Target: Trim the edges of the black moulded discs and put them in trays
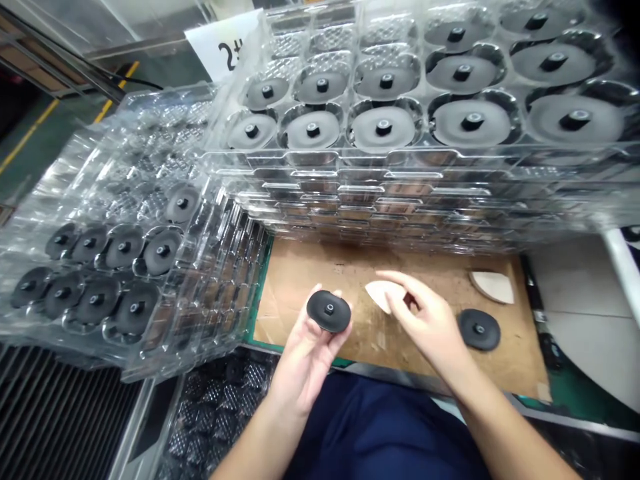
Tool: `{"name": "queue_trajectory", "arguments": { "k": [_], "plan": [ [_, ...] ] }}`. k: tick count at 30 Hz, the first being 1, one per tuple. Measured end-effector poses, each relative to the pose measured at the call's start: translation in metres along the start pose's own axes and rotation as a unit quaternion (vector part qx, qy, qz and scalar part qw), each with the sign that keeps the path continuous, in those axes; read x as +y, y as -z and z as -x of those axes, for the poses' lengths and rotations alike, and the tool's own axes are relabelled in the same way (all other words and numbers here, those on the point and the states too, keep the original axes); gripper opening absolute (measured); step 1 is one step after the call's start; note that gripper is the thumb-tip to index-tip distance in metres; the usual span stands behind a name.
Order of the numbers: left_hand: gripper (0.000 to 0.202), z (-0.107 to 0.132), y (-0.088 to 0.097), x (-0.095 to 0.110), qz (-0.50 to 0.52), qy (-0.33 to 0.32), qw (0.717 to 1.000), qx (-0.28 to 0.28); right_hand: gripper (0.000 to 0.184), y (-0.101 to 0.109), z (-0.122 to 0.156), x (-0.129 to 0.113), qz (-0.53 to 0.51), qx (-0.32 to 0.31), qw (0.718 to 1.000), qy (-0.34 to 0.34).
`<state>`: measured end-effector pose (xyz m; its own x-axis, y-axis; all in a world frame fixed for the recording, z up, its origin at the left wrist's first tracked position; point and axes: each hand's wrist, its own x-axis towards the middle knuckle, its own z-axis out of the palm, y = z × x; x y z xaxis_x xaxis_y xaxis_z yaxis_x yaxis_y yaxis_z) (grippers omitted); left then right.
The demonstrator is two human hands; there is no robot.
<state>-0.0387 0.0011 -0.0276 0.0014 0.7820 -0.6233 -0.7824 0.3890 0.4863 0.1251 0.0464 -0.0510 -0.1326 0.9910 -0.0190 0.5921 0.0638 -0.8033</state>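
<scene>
My left hand point(305, 357) holds a black round disc with a small centre hub point(329, 311) on its fingertips, above the front edge of a brown board point(310, 273). My right hand point(425, 320) is just to the right, fingers curled around a pale fan-shaped piece point(381, 293). A second black disc point(479, 329) lies on the board to the right of that hand. Another pale fan-shaped piece point(493, 285) lies further back right.
A tall stack of clear plastic trays point(400, 193) with grey discs in its top tray stands behind the board. A lower stack of clear trays point(200, 280) at the left holds several black discs. An empty dark tray point(220, 400) sits at the lower left.
</scene>
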Motion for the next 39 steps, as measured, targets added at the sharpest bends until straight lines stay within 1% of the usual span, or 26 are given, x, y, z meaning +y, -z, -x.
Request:
{"name": "queue_trajectory", "arguments": {
  "k": [1, 2, 3, 4, 5, 7, 8, 9, 11, 12, 13, 15, 16, 17, 18, 20, 21, 22, 24, 26, 27, 29, 32, 36, 38, 39],
  "plan": [
    [0.062, 0.001, -0.003, -0.001, -0.013, 0.002, 1.000, -0.008, 0.027, 0.007, -0.002, -0.017, -0.020, 0.006, 1.000, 0.018],
    [0.058, 0.002, -0.006, -0.003, -0.025, 0.007, 1.000, -0.017, 0.027, 0.013, -0.002, -0.034, -0.062, 0.016, 0.996, 0.059],
    [0.055, 0.003, -0.009, -0.004, -0.037, 0.013, 0.999, -0.025, 0.025, 0.017, -0.001, -0.049, -0.073, 0.003, 0.992, 0.107],
    [0.052, 0.003, -0.010, -0.006, -0.049, 0.021, 0.998, -0.030, 0.025, 0.020, -0.001, -0.061, -0.079, -0.010, 0.988, 0.133],
    [0.051, 0.004, -0.012, -0.007, -0.060, 0.030, 0.997, -0.032, 0.024, 0.021, 0.000, -0.069, -0.087, -0.043, 0.983, 0.153],
    [0.048, 0.005, -0.013, -0.009, -0.070, 0.037, 0.997, -0.027, 0.023, 0.021, 0.000, -0.076, -0.088, -0.114, 0.977, 0.158],
    [0.046, 0.006, -0.014, -0.009, -0.071, 0.036, 0.996, -0.028, 0.022, 0.019, 0.000, -0.076, -0.084, -0.126, 0.977, 0.153],
    [0.042, 0.006, -0.014, -0.010, -0.072, 0.035, 0.996, -0.030, 0.022, 0.018, 0.000, -0.075, -0.072, -0.110, 0.979, 0.153],
    [0.035, 0.007, -0.016, -0.009, -0.080, 0.038, 0.996, -0.030, 0.025, 0.016, 0.001, -0.071, -0.043, -0.033, 0.985, 0.163],
    [0.035, 0.008, -0.016, -0.007, -0.087, 0.041, 0.995, -0.024, 0.026, 0.015, 0.004, -0.070, -0.042, -0.011, 0.984, 0.172],
    [0.038, 0.008, -0.016, -0.006, -0.094, 0.043, 0.995, -0.012, 0.026, 0.016, 0.006, -0.069, -0.053, -0.012, 0.982, 0.181],
    [0.046, 0.008, -0.016, -0.002, -0.102, 0.039, 0.994, 0.010, 0.023, 0.018, 0.010, -0.069, -0.090, -0.068, 0.976, 0.184],
    [0.049, 0.008, -0.016, -0.001, -0.103, 0.034, 0.994, 0.010, 0.021, 0.018, 0.010, -0.070, -0.104, -0.091, 0.974, 0.180],
    [0.051, 0.008, -0.017, -0.001, -0.104, 0.029, 0.994, 0.002, 0.020, 0.018, 0.010, -0.071, -0.108, -0.095, 0.974, 0.176],
    [0.050, 0.008, -0.018, -0.001, -0.105, 0.026, 0.994, -0.009, 0.021, 0.018, 0.008, -0.071, -0.099, -0.074, 0.977, 0.174],
    [0.045, 0.008, -0.021, 0.000, -0.103, 0.024, 0.994, -0.032, 0.023, 0.017, 0.005, -0.073, -0.065, -0.005, 0.980, 0.186],
    [0.043, 0.009, -0.023, 0.001, -0.102, 0.024, 0.994, -0.032, 0.025, 0.017, 0.005, -0.073, -0.056, 0.018, 0.979, 0.195],
    [0.041, 0.009, -0.025, 0.002, -0.102, 0.027, 0.994, -0.024, 0.025, 0.018, 0.006, -0.073, -0.057, 0.022, 0.978, 0.201],
    [0.045, 0.010, -0.027, 0.006, -0.100, 0.035, 0.994, -0.007, 0.023, 0.025, 0.014, -0.069, -0.076, -0.025, 0.977, 0.199],
    [0.050, 0.010, -0.028, 0.007, -0.095, 0.041, 0.995, -0.010, 0.021, 0.034, 0.023, -0.064, -0.081, -0.077, 0.978, 0.177],
    [0.051, 0.009, -0.028, 0.007, -0.091, 0.042, 0.995, -0.020, 0.021, 0.039, 0.027, -0.062, -0.068, -0.081, 0.980, 0.169],
    [0.051, 0.008, -0.028, 0.005, -0.086, 0.038, 0.995, -0.039, 0.020, 0.045, 0.032, -0.059, -0.026, -0.053, 0.985, 0.165],
    [0.053, 0.009, -0.030, 0.002, -0.091, 0.030, 0.994, -0.045, 0.021, 0.046, 0.035, -0.060, 0.006, -0.006, 0.985, 0.173],
    [0.054, 0.013, -0.031, 0.004, -0.091, 0.022, 0.995, -0.040, 0.021, 0.045, 0.035, -0.064, 0.023, 0.010, 0.988, 0.155],
    [0.050, 0.014, -0.030, 0.005, -0.095, 0.024, 0.994, -0.040, 0.023, 0.045, 0.035, -0.065, 0.018, 0.009, 0.985, 0.173],
    [0.048, 0.013, -0.030, 0.005, -0.097, 0.024, 0.994, -0.041, 0.023, 0.046, 0.034, -0.065, 0.003, -0.006, 0.984, 0.181]
  ]
}}
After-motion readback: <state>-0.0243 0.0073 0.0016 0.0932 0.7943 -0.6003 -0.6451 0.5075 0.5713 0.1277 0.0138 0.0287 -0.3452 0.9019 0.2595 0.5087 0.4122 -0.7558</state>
